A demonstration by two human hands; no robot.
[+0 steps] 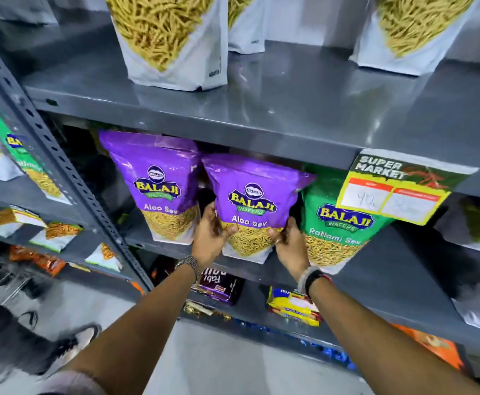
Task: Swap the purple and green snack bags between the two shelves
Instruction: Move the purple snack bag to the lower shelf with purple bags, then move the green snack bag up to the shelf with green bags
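Two purple Aloo Sev bags stand on the middle grey shelf [375, 269]. The left purple bag [156, 181] stands untouched. The middle purple bag [253, 206] is gripped at its lower corners by my left hand [211, 236] and my right hand [288, 246], its base at the shelf's front edge. A green Ratlami Sev bag [337, 223] stands right beside it, touching my right hand. Another green bag [19, 155] leans on the neighbouring rack at far left.
White-and-yellow sev bags [167, 38] stand on the shelf above. A price tag [395, 186] hangs from that shelf's edge over the green bag. Biscuit packs [293, 306] lie on the lower shelf. A slotted upright post [62, 166] divides the racks. A person's shoe [82, 334] is on the floor.
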